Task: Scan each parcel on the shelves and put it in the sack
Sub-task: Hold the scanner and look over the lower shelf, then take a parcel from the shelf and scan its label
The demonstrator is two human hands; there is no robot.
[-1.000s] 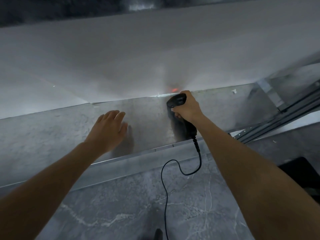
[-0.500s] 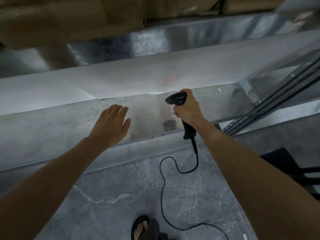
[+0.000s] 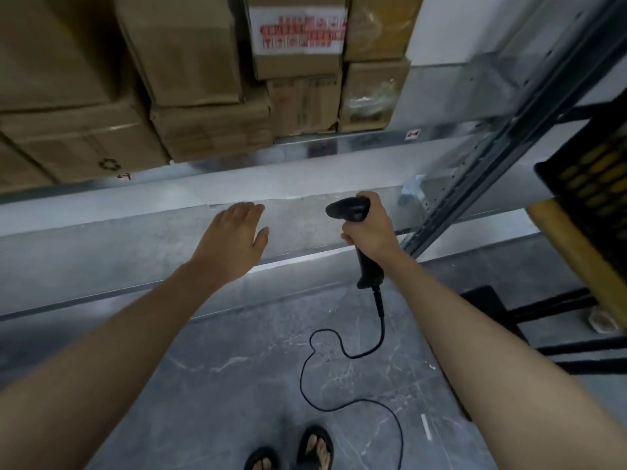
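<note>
1. Right hand (image 3: 371, 228) grips black corded handheld barcode scanner (image 3: 356, 232) by its handle.
2. Left hand (image 3: 234, 239) flat, fingers straight, empty, over grey metal shelf (image 3: 101, 252).
3. Brown cardboard parcels (image 3: 203, 96) stacked on upper shelf.

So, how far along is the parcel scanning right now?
Done: nothing I can confirm; no sack is in view. In hand: the right hand grips the scanner; the left hand is open and holds nothing, over the lower shelf. Left: the boxes stacked on the upper shelf look untouched, so scanning and bagging them remain.
</note>
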